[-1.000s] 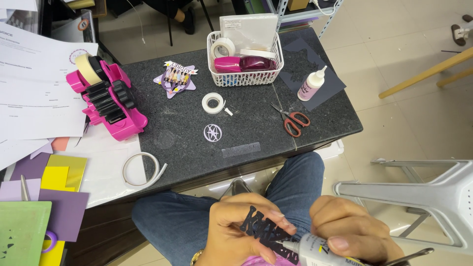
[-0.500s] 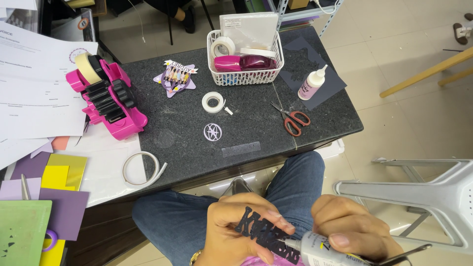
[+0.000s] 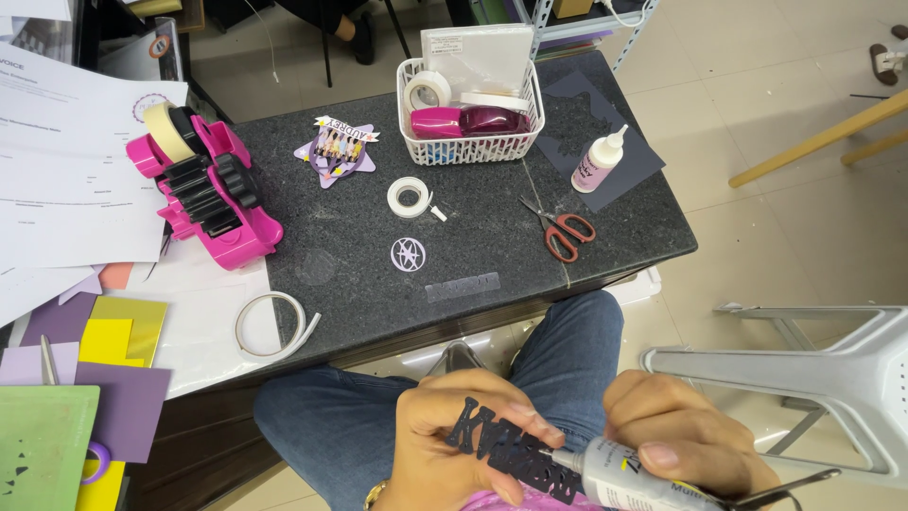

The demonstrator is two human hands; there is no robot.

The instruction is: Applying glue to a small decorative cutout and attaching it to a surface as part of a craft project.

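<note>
My left hand (image 3: pixel 459 440) holds a black cut-out of paper lettering (image 3: pixel 506 452) over my lap, fingers pinching it from above and below. My right hand (image 3: pixel 686 435) grips a grey glue tube (image 3: pixel 619 473) whose nozzle touches the cut-out's right part. A thin dark tool (image 3: pixel 790 490) also sticks out of my right hand toward the lower right. Both hands are below the front edge of the black granite table (image 3: pixel 359 255).
On the table stand a pink tape dispenser (image 3: pixel 213 194), a white basket (image 3: pixel 473 114) with tape and a pink stapler, a tape roll (image 3: pixel 409 197), a small round cut-out (image 3: pixel 408 254), red scissors (image 3: pixel 563 230), a glue bottle (image 3: pixel 599 161) and a star-shaped decoration (image 3: pixel 336 149). Papers lie left. A grey stool (image 3: pixel 804 364) is right.
The hands have shifted slightly; the glue nozzle has crept along the black cut-out. Nothing on the table has moved.
</note>
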